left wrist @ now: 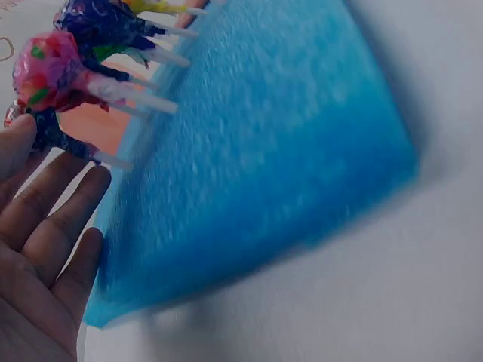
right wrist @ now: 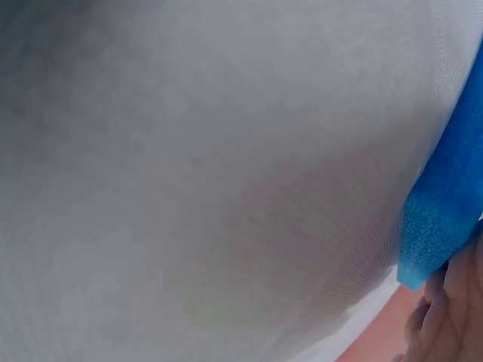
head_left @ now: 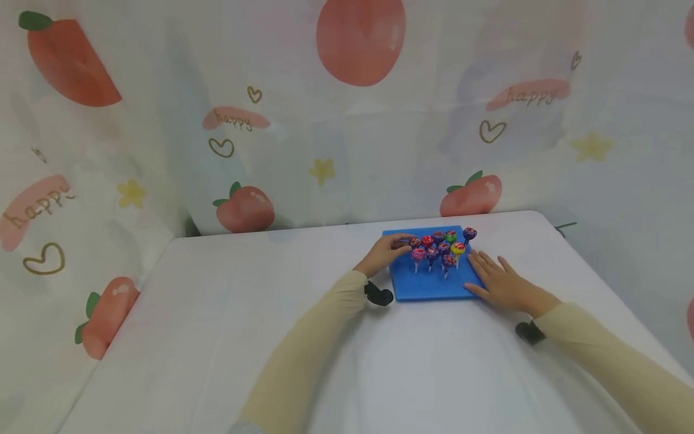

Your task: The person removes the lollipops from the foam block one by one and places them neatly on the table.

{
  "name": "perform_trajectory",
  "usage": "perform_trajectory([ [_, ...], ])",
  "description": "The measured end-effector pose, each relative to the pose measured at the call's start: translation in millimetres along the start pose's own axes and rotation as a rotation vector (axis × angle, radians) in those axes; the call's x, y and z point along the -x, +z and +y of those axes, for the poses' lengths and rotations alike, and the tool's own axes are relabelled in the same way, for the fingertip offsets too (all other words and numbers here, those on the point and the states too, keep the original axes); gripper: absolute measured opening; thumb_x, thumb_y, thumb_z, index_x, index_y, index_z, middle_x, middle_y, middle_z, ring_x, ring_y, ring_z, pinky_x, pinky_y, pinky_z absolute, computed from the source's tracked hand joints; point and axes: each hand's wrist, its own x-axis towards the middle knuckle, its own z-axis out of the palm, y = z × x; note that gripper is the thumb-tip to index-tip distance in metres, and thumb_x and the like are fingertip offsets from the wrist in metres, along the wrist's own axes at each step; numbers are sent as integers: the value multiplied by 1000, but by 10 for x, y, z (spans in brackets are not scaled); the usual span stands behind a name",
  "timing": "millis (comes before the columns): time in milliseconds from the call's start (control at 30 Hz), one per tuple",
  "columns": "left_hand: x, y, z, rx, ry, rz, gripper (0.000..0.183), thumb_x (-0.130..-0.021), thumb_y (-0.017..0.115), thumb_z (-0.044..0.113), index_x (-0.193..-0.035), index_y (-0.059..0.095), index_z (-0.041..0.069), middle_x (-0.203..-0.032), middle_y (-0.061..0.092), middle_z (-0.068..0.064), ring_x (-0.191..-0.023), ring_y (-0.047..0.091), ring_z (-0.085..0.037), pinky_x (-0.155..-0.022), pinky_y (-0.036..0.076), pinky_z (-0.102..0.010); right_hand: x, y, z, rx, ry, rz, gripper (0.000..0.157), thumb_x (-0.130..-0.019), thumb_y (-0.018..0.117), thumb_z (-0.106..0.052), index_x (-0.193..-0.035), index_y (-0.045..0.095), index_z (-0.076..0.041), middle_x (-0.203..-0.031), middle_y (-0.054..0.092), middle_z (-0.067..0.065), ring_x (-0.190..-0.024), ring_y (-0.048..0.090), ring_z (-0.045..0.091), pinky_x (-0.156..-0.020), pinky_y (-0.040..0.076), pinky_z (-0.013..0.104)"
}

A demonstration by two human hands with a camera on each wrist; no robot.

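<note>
A blue foam board [head_left: 428, 289] lies on the table with several wrapped lollipops standing in it on white sticks. My left hand [head_left: 386, 253] is at the board's left side, pinching the head of the dark-wrapped lollipop [head_left: 414, 242] at the back left between thumb and fingers. In the left wrist view that lollipop [left wrist: 66, 143] is partly covered by the thumb, and a pink lollipop [left wrist: 50, 72] stands nearer. My right hand [head_left: 501, 282] lies with straight fingers against the board's right edge. One dark lollipop [head_left: 469, 234] stands at the back right corner, above those fingertips.
The white-covered table [head_left: 260, 325] stretches to the left and front of the board. Behind it hangs a patterned cloth [head_left: 347, 138] printed with fruit and hearts. Each wrist carries a black camera mount [head_left: 378, 294].
</note>
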Motion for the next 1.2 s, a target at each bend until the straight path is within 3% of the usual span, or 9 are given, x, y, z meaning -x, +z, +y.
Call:
perform_trajectory([
  [233, 5, 86, 56, 87, -18, 27, 36, -95, 54, 20, -130, 55, 11, -127, 62, -11, -119, 58, -20, -101, 46, -32, 21, -9, -17, -8, -1, -5, 82, -94, 45, -48, -144, 19, 11, -151, 15, 32, -139, 13, 49, -111, 3, 66],
  [500, 4, 92, 10, 146, -17, 89, 36, -95, 55, 23, -129, 55, 11, -123, 64, -13, -113, 62, -21, -99, 47, -32, 1, 21, -2, -18, 3, -22, 83, -94, 44, -50, -145, 16, 10, -152, 13, 31, -139, 12, 48, -111, 2, 66],
  [600, 11, 66, 42, 272, 14, 86, 36, -96, 53, 16, -131, 53, 5, -122, 63, -19, -113, 62, -28, -98, 48, -36, -5, 26, 6, -20, 7, -25, 84, -94, 43, -51, -145, 15, 10, -152, 12, 30, -139, 11, 48, -111, 2, 66],
  [767, 27, -15, 151, 449, 78, 92, 37, -97, 48, 8, -132, 48, -3, -120, 60, -29, -114, 59, -36, -96, 49, -39, -9, 12, -2, -25, 12, -32, 84, -94, 43, -51, -145, 15, 10, -152, 12, 31, -139, 12, 48, -110, 2, 67],
  [1000, 58, -195, 265, 465, 74, 102, 38, -97, 49, 10, -133, 48, -1, -119, 62, -25, -111, 63, -30, -90, 52, -29, -8, -19, -21, -65, 8, -33, 85, -95, 43, -50, -145, 13, 11, -152, 10, 31, -139, 10, 49, -110, 1, 68],
  [1200, 192, -417, 324, 424, 48, 89, 39, -97, 50, 17, -134, 47, 2, -121, 62, -22, -110, 64, -28, -91, 52, -34, -6, 3, -10, -71, 0, -8, 83, -94, 46, -48, -144, 16, 12, -151, 13, 32, -139, 12, 49, -109, 2, 68],
])
